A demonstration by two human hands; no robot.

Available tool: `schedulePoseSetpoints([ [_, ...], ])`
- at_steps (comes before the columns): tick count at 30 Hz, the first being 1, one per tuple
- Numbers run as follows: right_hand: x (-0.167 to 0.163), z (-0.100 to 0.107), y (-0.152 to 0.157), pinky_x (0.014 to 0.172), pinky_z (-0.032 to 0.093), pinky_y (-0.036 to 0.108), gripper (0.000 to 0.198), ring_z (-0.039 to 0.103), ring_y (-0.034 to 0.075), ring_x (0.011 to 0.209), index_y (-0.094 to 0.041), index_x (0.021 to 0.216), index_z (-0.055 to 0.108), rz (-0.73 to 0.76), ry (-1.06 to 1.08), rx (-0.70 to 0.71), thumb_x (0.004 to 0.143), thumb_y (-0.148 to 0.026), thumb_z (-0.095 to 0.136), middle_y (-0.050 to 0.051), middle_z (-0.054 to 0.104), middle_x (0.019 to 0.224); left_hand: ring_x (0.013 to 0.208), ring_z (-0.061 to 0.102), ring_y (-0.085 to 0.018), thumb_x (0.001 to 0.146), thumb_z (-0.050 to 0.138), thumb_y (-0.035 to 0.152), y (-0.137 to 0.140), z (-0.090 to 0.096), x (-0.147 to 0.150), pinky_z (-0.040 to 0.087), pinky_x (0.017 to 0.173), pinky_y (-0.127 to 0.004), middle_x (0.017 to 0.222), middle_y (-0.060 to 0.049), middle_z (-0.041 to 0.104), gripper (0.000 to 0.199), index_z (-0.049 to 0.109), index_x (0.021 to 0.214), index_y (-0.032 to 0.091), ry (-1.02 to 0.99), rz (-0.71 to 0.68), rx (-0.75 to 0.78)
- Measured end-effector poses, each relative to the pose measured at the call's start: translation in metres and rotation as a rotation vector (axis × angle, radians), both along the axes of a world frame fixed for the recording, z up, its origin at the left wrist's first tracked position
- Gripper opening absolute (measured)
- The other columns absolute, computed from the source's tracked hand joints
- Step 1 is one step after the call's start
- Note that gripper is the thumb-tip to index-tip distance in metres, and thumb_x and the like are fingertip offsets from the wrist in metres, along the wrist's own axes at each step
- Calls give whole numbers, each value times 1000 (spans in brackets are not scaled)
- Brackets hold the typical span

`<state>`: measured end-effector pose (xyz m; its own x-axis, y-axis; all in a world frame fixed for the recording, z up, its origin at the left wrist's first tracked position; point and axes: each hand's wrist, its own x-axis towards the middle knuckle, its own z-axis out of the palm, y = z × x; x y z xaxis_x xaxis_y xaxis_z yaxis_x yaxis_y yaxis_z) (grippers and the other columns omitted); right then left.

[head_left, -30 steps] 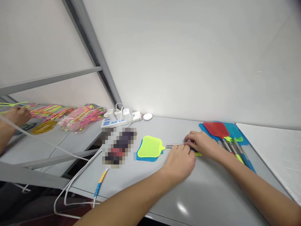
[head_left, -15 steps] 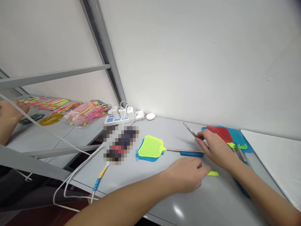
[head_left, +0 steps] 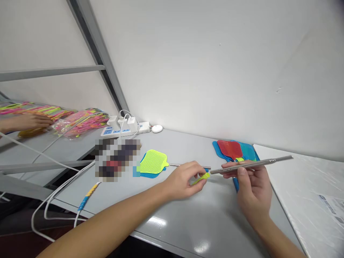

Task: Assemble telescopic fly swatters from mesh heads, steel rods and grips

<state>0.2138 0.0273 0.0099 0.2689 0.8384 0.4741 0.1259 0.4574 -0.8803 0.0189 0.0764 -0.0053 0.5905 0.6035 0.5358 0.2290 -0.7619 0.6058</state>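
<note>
My left hand (head_left: pixel 182 182) pinches a yellow-green plastic handle (head_left: pixel 201 178) between thumb and fingers. Across my right hand (head_left: pixel 255 195) lies a silver telescopic rod (head_left: pixel 268 162), held under the thumb. The rod's left end is close to the handle's open end; I cannot tell whether they touch. To the left, a yellow-green fly swatter head (head_left: pixel 153 162) rests partly over a blue swatter head (head_left: pixel 147 175). A thin metal rod (head_left: pixel 176 165) runs from them behind my left hand. Beyond my right hand lie a red fly swatter (head_left: pixel 229 148) and blue ones (head_left: pixel 248 151).
A power strip (head_left: pixel 146 127) with white plugs and a round white device (head_left: pixel 157 129) sit by the wall. A pixelated object (head_left: pixel 118 159) and white cables lie left. Another person's hand (head_left: pixel 32 122) is over colourful strips on the neighbouring table. A white wrapped panel (head_left: pixel 303 190) lies right.
My left hand has picked up the yellow-green handle from the table. The right hand has turned palm up, bringing the metal rod level near the handle. The view has shifted right.
</note>
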Motion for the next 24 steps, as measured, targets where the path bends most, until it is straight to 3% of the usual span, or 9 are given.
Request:
schedulePoseSetpoints([
  [5, -7, -2, -13, 68, 53, 37, 14, 65, 19, 80, -22, 106, 48, 73, -42, 149, 92, -20, 51, 6, 68, 93, 73, 52, -14, 88, 48, 28, -5, 1, 0, 42, 67, -28, 84, -4, 56, 13, 53, 95, 18, 111, -40, -3],
  [9, -8, -4, -14, 69, 52, 38, 14, 65, 20, 82, -22, 106, 47, 92, -43, 189, 93, -18, 49, 6, 68, 92, 72, 51, -14, 88, 47, 27, -5, 2, -1, 42, 67, -28, 84, -3, 56, 10, 51, 93, 19, 123, -59, -6],
  [13, -5, -6, -8, 67, 52, 37, 12, 64, 18, 77, -23, 104, 47, 66, -71, 129, 93, -21, 49, 4, 67, 89, 73, 52, -14, 89, 47, 28, -3, -2, -1, 41, 67, -28, 84, -3, 56, 11, 51, 93, 19, 127, -64, -8],
  [18, -6, -10, -8, 74, 52, 34, 13, 62, 17, 85, -23, 103, 53, 150, -335, -33, 90, -21, 55, 5, 64, 97, 75, 53, -15, 90, 47, 28, -6, -6, 2, 42, 68, -27, 84, -3, 57, 14, 53, 98, 18, 93, -85, -19],
  [24, -11, -6, -8, 75, 51, 32, 13, 58, 16, 86, -25, 103, 54, 241, -510, -37, 90, -21, 53, 4, 60, 101, 79, 56, -15, 92, 47, 31, -12, -5, 3, 45, 72, -28, 86, -5, 59, 17, 54, 100, 18, 26, -90, -73],
])
